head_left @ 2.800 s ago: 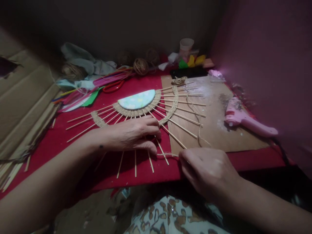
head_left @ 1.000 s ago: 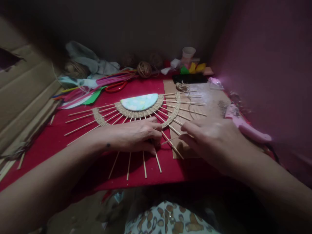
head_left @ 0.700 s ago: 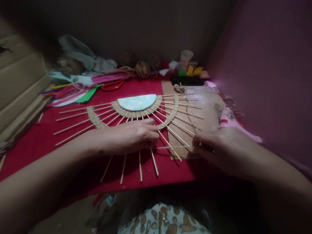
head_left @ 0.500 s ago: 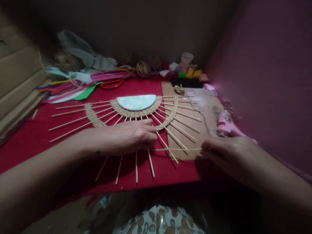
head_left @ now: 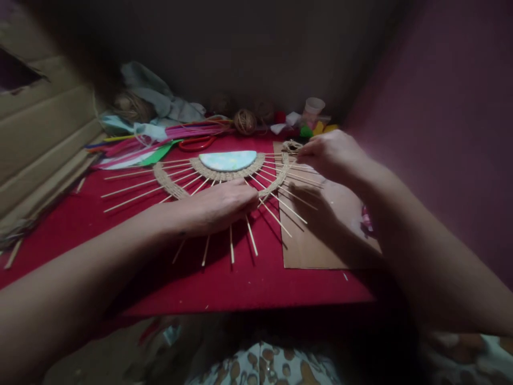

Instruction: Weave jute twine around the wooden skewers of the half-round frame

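Note:
A half-round piece of woven twine [head_left: 172,184] lies on the table, with thin wooden sticks [head_left: 251,235] fanning out from it. At its straight top edge sits a pale blue half-disc [head_left: 228,160]. My left hand [head_left: 224,206] is closed over the lower middle of the weaving, gripping sticks there; its fingertips are partly hidden. My right hand [head_left: 336,158] is raised at the upper right, fingers pinched on twine beside a small loose twine bundle [head_left: 292,146]. The strand between my hands is hard to make out.
Under the right sticks lies a cardboard sheet [head_left: 312,251] on the red table cloth [head_left: 248,289]. Twine balls [head_left: 245,122], red-handled scissors [head_left: 197,143], coloured strips [head_left: 196,130] and a plastic cup [head_left: 315,105] line the back. A purple wall [head_left: 441,133] stands at right.
My right hand has gone from the lower right, where it held the twine taut, up to the small bundle. My left hand stays on the weaving, and the stick ends have tilted up.

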`<state>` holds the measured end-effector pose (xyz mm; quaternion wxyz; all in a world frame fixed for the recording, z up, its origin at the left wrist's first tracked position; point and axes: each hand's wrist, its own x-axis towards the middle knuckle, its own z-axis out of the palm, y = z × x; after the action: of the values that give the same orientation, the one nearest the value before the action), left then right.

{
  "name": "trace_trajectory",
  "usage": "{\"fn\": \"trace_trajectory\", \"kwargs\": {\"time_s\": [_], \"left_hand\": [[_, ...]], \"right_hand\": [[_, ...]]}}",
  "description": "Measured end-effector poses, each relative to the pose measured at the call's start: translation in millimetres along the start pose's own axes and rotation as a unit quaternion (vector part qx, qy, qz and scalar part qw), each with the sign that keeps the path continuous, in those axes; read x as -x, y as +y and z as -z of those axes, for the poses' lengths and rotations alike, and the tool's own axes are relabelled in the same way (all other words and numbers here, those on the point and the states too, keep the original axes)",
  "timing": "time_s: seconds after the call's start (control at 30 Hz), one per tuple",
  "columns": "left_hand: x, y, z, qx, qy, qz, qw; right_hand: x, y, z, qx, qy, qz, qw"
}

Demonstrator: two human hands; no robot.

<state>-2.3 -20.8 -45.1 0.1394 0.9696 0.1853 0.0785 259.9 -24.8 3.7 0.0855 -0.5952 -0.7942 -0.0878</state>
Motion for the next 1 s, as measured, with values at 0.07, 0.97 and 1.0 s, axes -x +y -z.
{"fn": "trace_trajectory", "kwargs": {"time_s": [0.07, 0.97, 1.0], "left_hand": [[2.8, -1.1, 4.3, 0.027, -0.023, 0.029, 0.999], [-1.9, -3.5, 19.2, 0.016, -0.078, 0.156, 0.985], [-1.2, -3.6, 19.5, 0.015, -0.078, 0.156, 0.984]], "right_hand": [[-8.3, -6.7, -11.4, 0.005, -0.029, -0.037, 0.999], [15.3, -62.7, -37.3, -0.111, -0.070, 0.097, 0.987], [14.9, -63.9, -38.2, -0.108, -0.072, 0.090, 0.987]]}}
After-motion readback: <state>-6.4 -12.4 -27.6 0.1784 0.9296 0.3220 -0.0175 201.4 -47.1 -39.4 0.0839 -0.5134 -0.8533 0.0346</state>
